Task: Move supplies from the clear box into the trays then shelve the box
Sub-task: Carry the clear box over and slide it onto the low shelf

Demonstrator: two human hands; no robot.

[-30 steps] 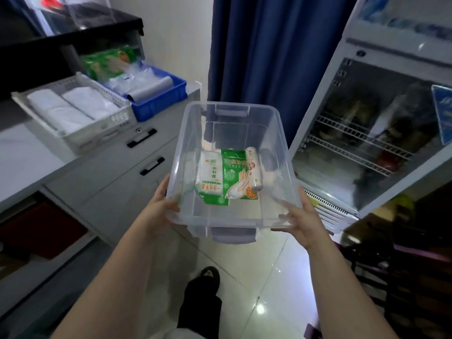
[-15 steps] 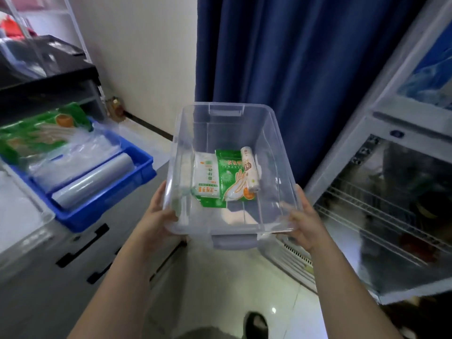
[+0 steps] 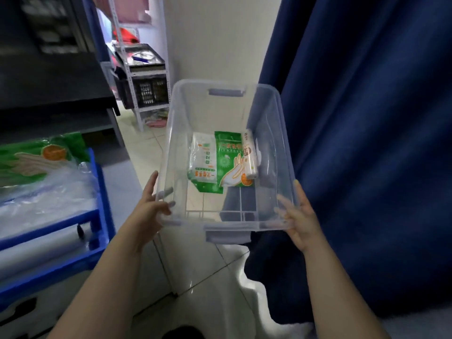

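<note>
Clear box (image 3: pixel 274 143) carried in both hands

Left hand (image 3: pixel 149 211) and right hand (image 3: pixel 302 220) each keep a closed grip on its near corners; glove packets (image 3: pixel 221 162) lie inside.

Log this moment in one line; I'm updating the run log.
left hand: grips clear box near corner | right hand: grips other corner | box: carried, glove packs inside | blue tray: left

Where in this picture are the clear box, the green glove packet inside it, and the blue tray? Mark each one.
clear box (image 3: pixel 226 85), head view, far rim.
green glove packet (image 3: pixel 228 152), head view, middle of its printed front.
blue tray (image 3: pixel 104 192), head view, right-hand wall.
</note>
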